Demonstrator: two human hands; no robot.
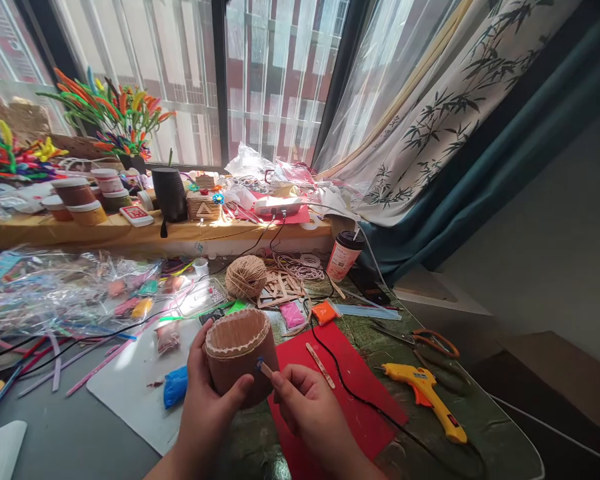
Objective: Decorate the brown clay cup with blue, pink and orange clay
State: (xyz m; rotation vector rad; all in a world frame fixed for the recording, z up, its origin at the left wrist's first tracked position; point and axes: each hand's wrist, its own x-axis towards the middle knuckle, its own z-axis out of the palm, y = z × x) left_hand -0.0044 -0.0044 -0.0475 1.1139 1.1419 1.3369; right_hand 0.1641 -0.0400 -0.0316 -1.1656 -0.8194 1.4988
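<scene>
Just beyond the hands the desk is crowded: a ball of twine (245, 277) sits straight past the cup, with a flat frame of wooden sticks (280, 288) beside it and a takeaway coffee cup (343, 256) further out toward the window. Under and to the right of the hands lies a red sheet (350, 387), with a loose wooden stick (320, 365) resting on it and a black cable (340, 380) snaking across it. Further right, well apart from the hands, a yellow glue gun (425, 393) lies on the green table (480, 413), and scissors (433, 341) lie just past it. To the left of the hands there is a white mat (130, 380) with a blue lump (175, 387) on it, and beyond that a heap of clear plastic bags (55, 287) and coloured strips.

The left hand (205, 400) is wrapped around a brown cardboard cup (240, 353), thumb on the near wall and fingers closed round the far left side, holding it up above the table edge with its open mouth tilted slightly toward the window. The right hand (305, 407) pinches a small wooden stick (266, 368) between thumb and forefinger; its tip touches the cup's near wall, low on the right side.

Both forearms come up from the bottom edge, wrists close together, palms turned inward toward each other.
</scene>
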